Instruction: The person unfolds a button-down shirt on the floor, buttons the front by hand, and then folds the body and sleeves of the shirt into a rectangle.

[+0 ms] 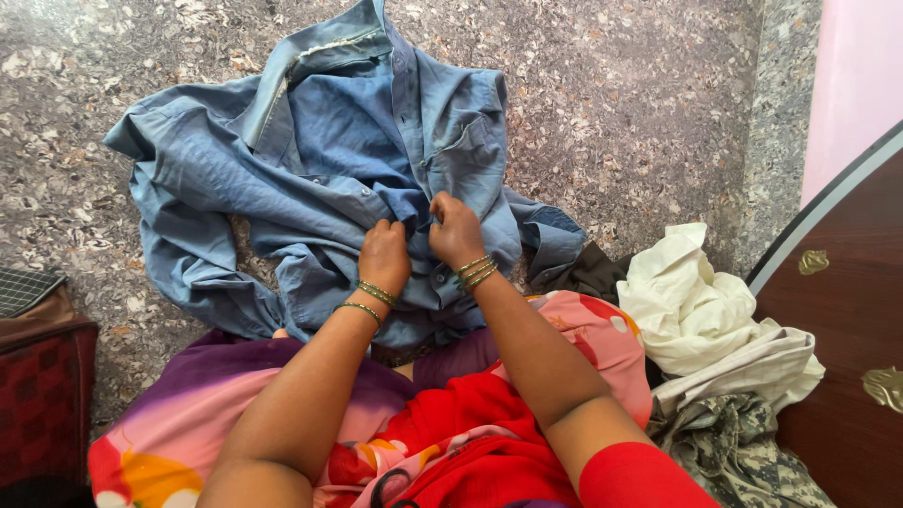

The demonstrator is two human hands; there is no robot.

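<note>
We look down on a blue denim shirt (320, 160) spread rumpled on the speckled stone floor (611, 94), its collar toward the top of the view and its chest pocket to the right of the button placket. Both of our hands rest on the shirt's front near its middle, side by side and almost touching. Our left hand (384, 256) is curled shut, the fingers pinching a fold of the denim along the placket; our right hand (455, 230) is likewise closed, knuckles up, gripping the cloth just beside the left one. Green bangles (376, 293) ring the left wrist and more of them sit on the right wrist. The lower edge of the shirt lies against our lap, which is covered by a bright garment of red, pink and purple (451, 423). To the right of the shirt, well apart from our hands, lies a heap of other clothes: a crumpled cream-white garment (691, 301), a dark piece (593, 273) half tucked under it, and a camouflage-patterned cloth (743, 442) nearer the lower edge. At the far right stands a dark brown wooden panel (847, 310) with brass-coloured fittings, and at the left edge we see a red chequered cushion or seat (42, 404).
</note>
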